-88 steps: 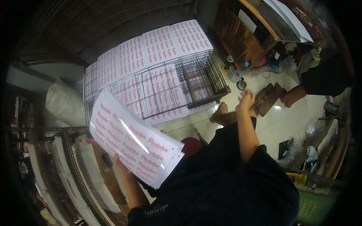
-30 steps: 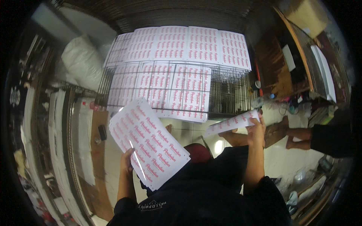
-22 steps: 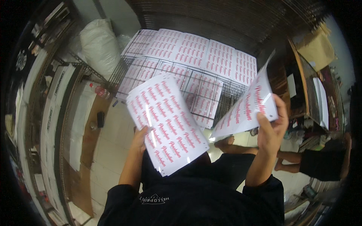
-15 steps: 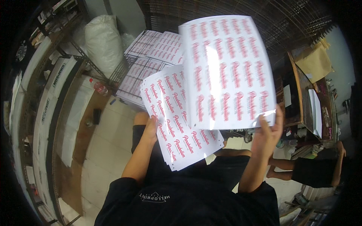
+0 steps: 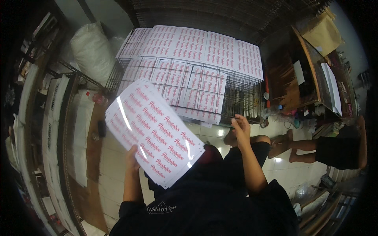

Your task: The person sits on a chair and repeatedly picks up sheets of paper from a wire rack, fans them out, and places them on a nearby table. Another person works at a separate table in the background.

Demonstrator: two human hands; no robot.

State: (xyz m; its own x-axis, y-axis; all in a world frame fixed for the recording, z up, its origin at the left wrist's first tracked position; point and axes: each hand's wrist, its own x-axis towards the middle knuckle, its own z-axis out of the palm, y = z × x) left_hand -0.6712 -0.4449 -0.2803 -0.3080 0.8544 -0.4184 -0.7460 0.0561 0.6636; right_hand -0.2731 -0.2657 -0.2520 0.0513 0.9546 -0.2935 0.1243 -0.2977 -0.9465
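Observation:
My left hand (image 5: pixel 133 157) grips the near left edge of a small stack of white printed sheets (image 5: pixel 153 135), glossy and covered in rows of red lettering. The stack tilts over my lap, and its lower corners are fanned slightly apart. At the front right corner of a wire drying rack (image 5: pixel 242 103), my right hand (image 5: pixel 241 129) has its fingers closed on the rack's thin front wire. Several matching sheets (image 5: pixel 193 44) lie side by side along the back of the rack. More sheets (image 5: pixel 202 88) show through the wires in front of them.
A stuffed white sack (image 5: pixel 92 53) stands left of the rack. Farther left are shelves with long white boxes (image 5: pixel 55 114). On the right are a wooden cabinet (image 5: pixel 311 74) and the bare legs (image 5: pixel 303 151) of another person. A plastic bottle (image 5: pixel 99 98) lies on the left.
The sheet in my right hand has left it, and that hand is now lower, at the rack's wire. My left hand has swung the stack left. More of the sheet-covered rack shows.

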